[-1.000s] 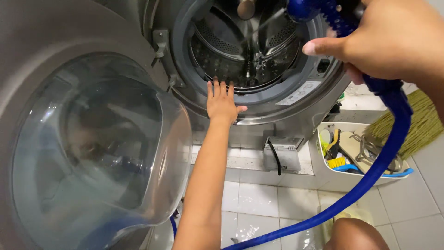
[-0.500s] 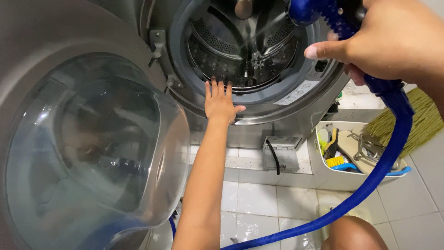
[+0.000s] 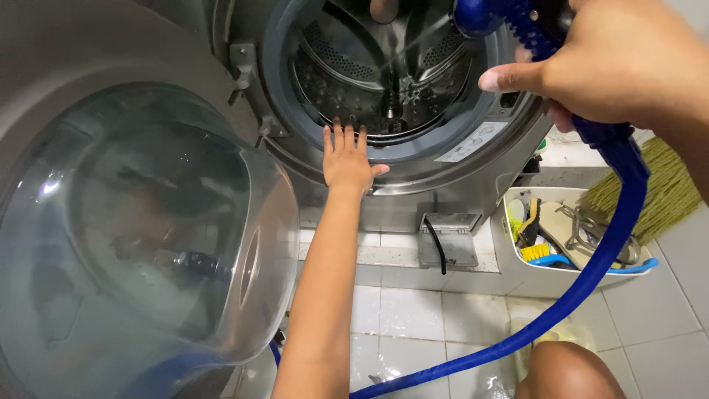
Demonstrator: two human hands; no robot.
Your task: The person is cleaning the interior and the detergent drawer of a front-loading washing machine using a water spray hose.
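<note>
Right hand (image 3: 628, 63) gripping the blue spray nozzle (image 3: 509, 18) at the drum mouth, left hand (image 3: 346, 159) flat and spread on the grey door seal (image 3: 443, 140), and if that jet glances off, water could sheet onto the wet tiles (image 3: 413, 318)

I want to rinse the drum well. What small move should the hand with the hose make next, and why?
Probably tilt the right hand a little, so the blue spray nozzle sweeps its water stream across the drum. The stream now hits one spot at the drum's back, while the left hand rests flat on the grey door seal.
</note>
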